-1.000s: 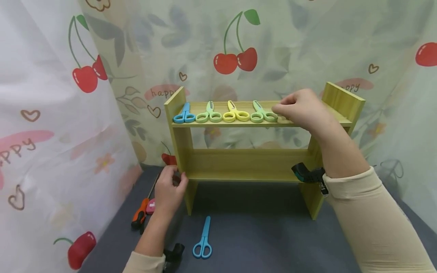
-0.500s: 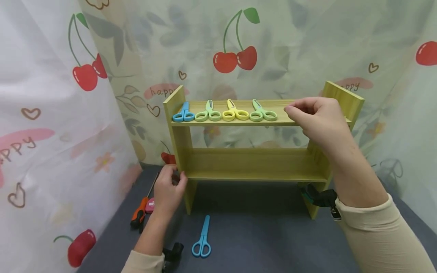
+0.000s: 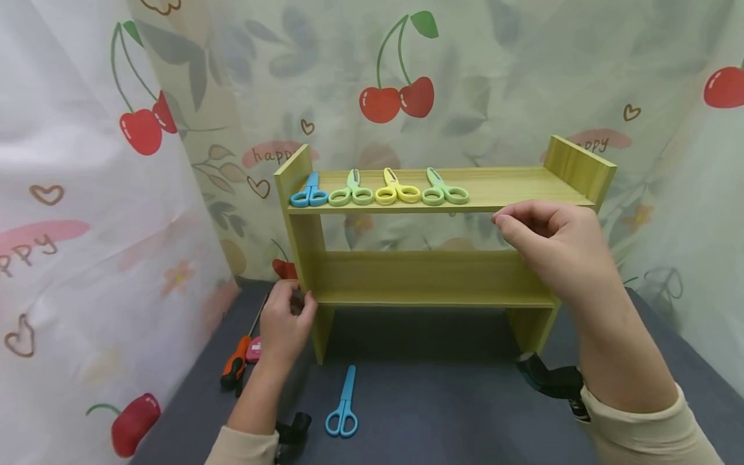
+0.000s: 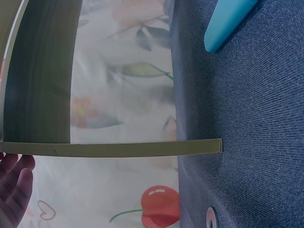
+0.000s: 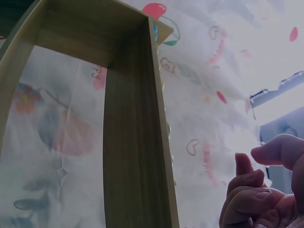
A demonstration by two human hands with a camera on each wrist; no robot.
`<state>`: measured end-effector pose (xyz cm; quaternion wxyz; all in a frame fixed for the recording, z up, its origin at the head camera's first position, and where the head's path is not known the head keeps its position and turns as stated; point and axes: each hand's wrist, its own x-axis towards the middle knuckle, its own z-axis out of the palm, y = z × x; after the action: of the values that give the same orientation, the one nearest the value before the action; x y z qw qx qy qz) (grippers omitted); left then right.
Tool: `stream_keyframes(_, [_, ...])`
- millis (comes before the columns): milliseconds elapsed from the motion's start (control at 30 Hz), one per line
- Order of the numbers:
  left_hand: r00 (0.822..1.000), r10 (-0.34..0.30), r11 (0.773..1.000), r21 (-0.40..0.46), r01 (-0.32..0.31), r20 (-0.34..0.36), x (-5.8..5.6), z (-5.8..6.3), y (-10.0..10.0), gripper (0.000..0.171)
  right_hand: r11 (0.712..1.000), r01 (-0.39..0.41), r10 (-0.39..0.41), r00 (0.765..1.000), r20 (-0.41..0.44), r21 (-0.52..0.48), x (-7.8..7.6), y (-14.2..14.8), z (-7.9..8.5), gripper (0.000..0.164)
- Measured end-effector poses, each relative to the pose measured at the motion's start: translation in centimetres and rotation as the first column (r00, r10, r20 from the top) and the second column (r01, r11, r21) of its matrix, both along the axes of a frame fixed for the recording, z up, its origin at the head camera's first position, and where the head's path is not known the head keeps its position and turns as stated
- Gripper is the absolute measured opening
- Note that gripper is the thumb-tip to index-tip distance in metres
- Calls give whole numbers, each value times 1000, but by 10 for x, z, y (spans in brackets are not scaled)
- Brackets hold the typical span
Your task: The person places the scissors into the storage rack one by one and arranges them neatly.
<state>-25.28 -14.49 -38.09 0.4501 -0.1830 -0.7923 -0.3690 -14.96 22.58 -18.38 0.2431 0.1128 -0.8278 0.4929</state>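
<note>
My left hand [image 3: 286, 326] touches the outer face of the left side panel of a two-tier wooden shelf [image 3: 418, 297]. In the left wrist view its fingertips [image 4: 26, 164] rest against that panel, not wrapped round it. My right hand [image 3: 560, 248] hovers in front of the shelf's right half, holding nothing, its fingers loosely bent. In the right wrist view, thumb and forefinger stand apart. On the top tier, from left, lie blue scissors [image 3: 310, 195], green scissors [image 3: 351, 192], yellow scissors [image 3: 398, 191] and a second green pair [image 3: 444, 192]. More blue scissors [image 3: 343, 407] lie on the table before the shelf.
An orange and black screwdriver [image 3: 235, 361] lies left of the shelf, beside a pink object [image 3: 254, 349] partly hidden by the left arm. Patterned cloth [image 3: 494, 77] hangs behind and at both sides. The table [image 3: 442, 413] has a dark grey cover.
My right hand has drawn away from the rightmost green scissors, moving right, down and off the top tier. The left hand stays at the side panel. The scissors keep their places.
</note>
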Motion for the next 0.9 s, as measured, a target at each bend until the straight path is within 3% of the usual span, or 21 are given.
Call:
stream_keyframes(400, [1000,0,1000,-1,0,-2,-2,-1,-1,13,999,-36,36,999,7,-12,25,-4,-24,16])
stream_keyframes(900, [1000,-3,1000,4,3,11,0,-1,0,13,988,-91,93,996,3,-128,46,-7,-55,10])
